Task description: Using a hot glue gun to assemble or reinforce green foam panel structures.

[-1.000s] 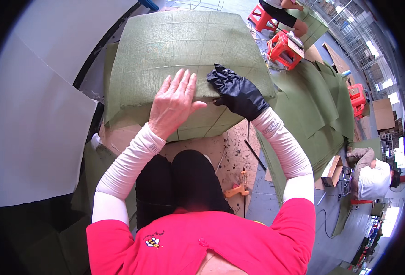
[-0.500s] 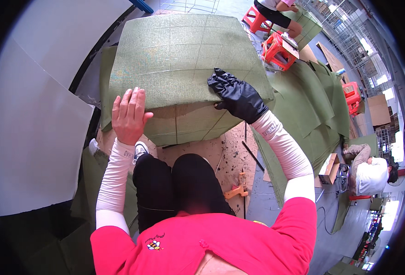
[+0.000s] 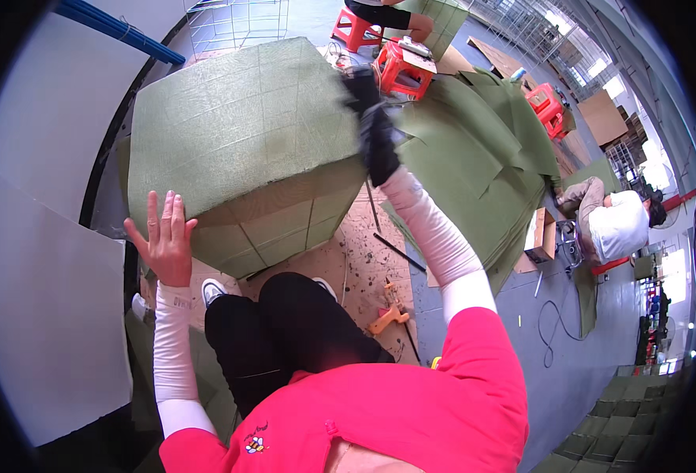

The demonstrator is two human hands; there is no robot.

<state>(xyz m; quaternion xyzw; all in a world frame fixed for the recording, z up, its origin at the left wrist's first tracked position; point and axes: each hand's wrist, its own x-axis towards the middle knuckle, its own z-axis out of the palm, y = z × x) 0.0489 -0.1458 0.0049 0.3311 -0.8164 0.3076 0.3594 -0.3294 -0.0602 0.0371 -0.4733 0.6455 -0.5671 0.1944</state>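
A large box (image 3: 237,118) covered in green woven sheet, with a wire grid showing through, stands in front of my knees. Bare and with its fingers spread, my left hand (image 3: 167,244) rests at the box's near left corner, the fingertips against its top edge. In a black glove, my right hand (image 3: 375,130) is beside the box's right edge. Motion smears its fingers, so neither their pose nor anything in them can be made out.
Green sheets (image 3: 466,150) lie piled to the right. An orange-handled glue gun (image 3: 390,315) lies on stained cardboard (image 3: 356,268) by my knees. Red stools (image 3: 403,71) stand beyond the box. A person (image 3: 616,225) crouches at the right; another sits at the top. White panels (image 3: 40,260) line the left.
The box now sits turned and farther left in view, as the whole scene has shifted. My right hand has left the box top for its right side. My left fingers have spread.
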